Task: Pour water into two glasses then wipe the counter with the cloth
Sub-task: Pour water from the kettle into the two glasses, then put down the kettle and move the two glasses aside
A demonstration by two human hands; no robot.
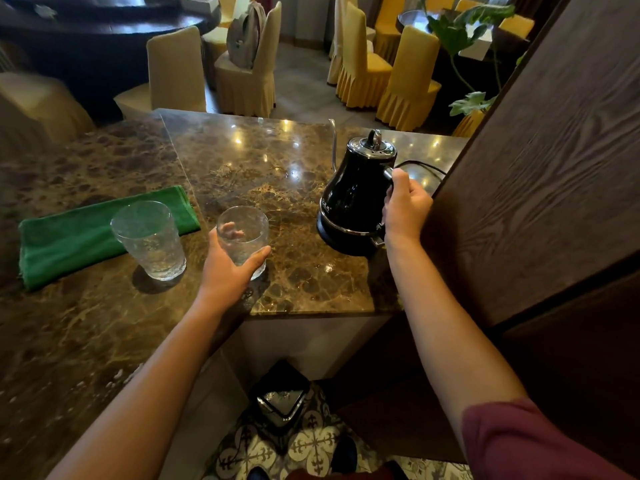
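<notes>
Left hand [228, 268] fingers [232, 232] wrapped round right glass [244, 237] on tabletop [277, 174]; second glass [149, 239] just left, green cloth [69, 237] behind it; right hand [407, 206] fingers grip black kettle [356, 195] handle, kettle on its base

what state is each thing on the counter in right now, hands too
kettle: upright on its base, lid on, handle gripped by the right hand
left glass: upright, looks empty, untouched
right glass: upright on the counter, looks empty, held by the left hand
green cloth: folded flat behind the left glass, untouched
left hand: fingers wrapped round the right glass
right hand: fingers curled on the kettle handle
</notes>
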